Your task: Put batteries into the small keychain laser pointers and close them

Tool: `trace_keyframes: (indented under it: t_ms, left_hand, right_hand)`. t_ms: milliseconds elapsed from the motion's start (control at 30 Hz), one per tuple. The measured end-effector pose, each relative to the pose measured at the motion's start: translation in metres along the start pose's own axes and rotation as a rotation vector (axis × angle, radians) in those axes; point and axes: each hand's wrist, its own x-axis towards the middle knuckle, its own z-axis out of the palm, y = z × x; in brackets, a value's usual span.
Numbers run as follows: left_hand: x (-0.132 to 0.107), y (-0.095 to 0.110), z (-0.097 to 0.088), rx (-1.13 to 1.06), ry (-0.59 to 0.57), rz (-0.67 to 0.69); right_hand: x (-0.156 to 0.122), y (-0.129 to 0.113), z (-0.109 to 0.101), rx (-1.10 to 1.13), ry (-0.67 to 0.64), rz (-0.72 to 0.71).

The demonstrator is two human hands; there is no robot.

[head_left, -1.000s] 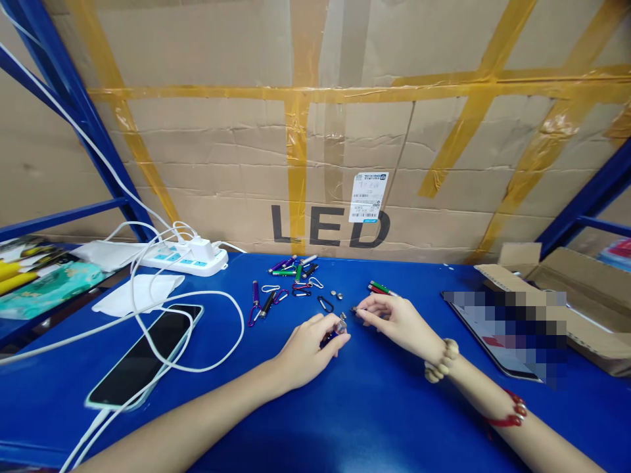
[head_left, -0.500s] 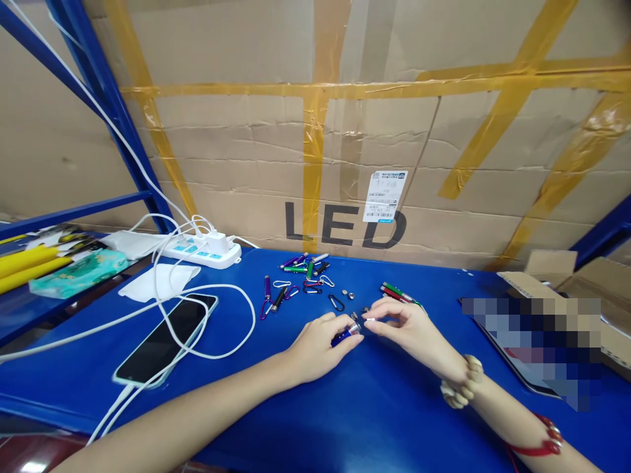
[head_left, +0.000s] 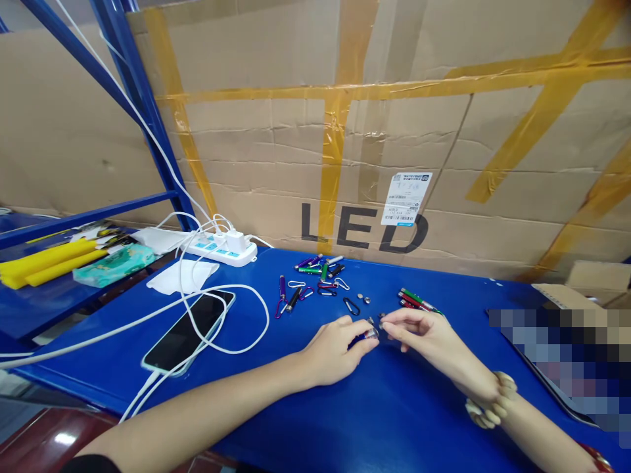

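My left hand (head_left: 340,348) rests on the blue table, closed round a small blue mini flashlight (head_left: 359,338) whose silver end points right. Most of its body is hidden by my fingers. Close to that end, the thumb and forefinger of my right hand (head_left: 417,332) pinch a small metal piece (head_left: 383,322), too small to name exactly. Just beyond my hands lie small silver discs (head_left: 367,300) and a black carabiner clip (head_left: 351,306). Green and red mini flashlights (head_left: 414,301) lie behind my right hand.
Several coloured mini flashlights (head_left: 324,271) and carabiners lie farther back. On the left are a phone (head_left: 190,335), looping white cables and a power strip (head_left: 245,255). A large taped carton (head_left: 276,151) stands behind the table; a blurred-out flat item (head_left: 557,368) lies at right.
The view has swung left, so things sit farther right in it. My right fingers have tilted down beside the flashlight's end; the left hand keeps its hold.
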Motion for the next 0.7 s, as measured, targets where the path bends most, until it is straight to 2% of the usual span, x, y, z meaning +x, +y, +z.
trace_keyframes:
  t_ms: [200, 567, 700]
  left_hand:
    - [-0.0006, 0.0007, 0.0003, -0.010, -0.009, -0.007]
    - [-0.0011, 0.0022, -0.0006, 0.010, -0.001, -0.064]
    - [-0.0010, 0.0020, -0.0008, 0.032, 0.032, -0.063]
  right_hand:
    - [0.0001, -0.0004, -0.0012, 0.014, 0.031, 0.015]
    - [-0.0002, -0.0037, -0.0018, 0.156, 0.209, 0.121]
    - [-0.0014, -0.0044, -0.0008, 0.229, 0.201, 0.141]
